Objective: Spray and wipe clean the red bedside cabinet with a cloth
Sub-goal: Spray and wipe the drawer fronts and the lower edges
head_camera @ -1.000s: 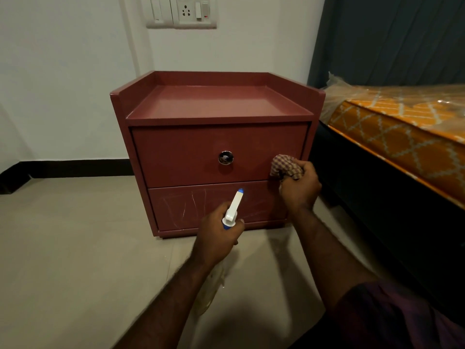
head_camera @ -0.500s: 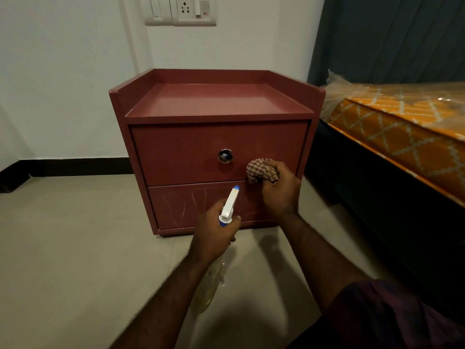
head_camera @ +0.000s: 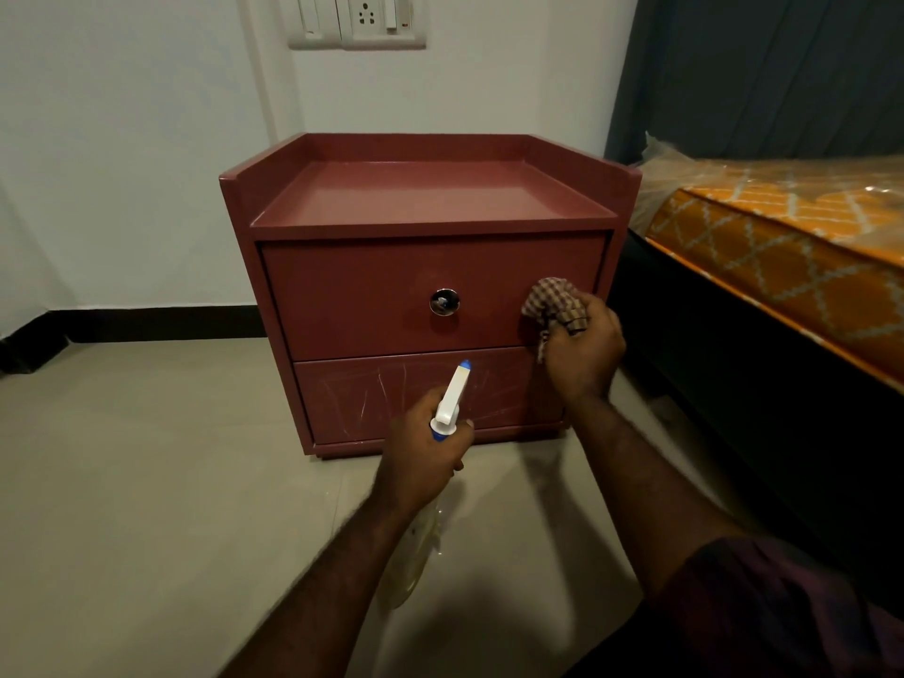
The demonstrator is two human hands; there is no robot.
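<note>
Red bedside cabinet (head_camera: 352,296): stands on the floor (head_camera: 146,482), back to the wall (head_camera: 122,139), just beside the bed (head_camera: 782,266). Looks stiff, boxy and heavy enough to stay put under a firm rub. Smooth faces, probably slick once wet. No need to lift or steady it. Only place to take hold: the round metal knob (head_camera: 444,301) on the upper drawer, better wiped around than tugged, lest the drawer slide out. Lower panel (head_camera: 352,398) crossed with pale scratches, likely beyond what a cloth can remove.

Cloth (head_camera: 553,298): checked, soft, limp, bunched into a wad and pressed against the right end of the upper drawer front. Right grip (head_camera: 582,354) curled tight round the wad, one tail hanging loose below. Best kept bunched like this for pressure.

Spray bottle (head_camera: 450,398): light plastic, clear body with yellowish liquid, white head with blue tip pointing up toward the drawers, apart from the cabinet. Left grip (head_camera: 423,457) wrapped round the neck; finger on the trigger or not, cannot tell. Probably slippery when wet, so the neck hold seems sensible.
</note>
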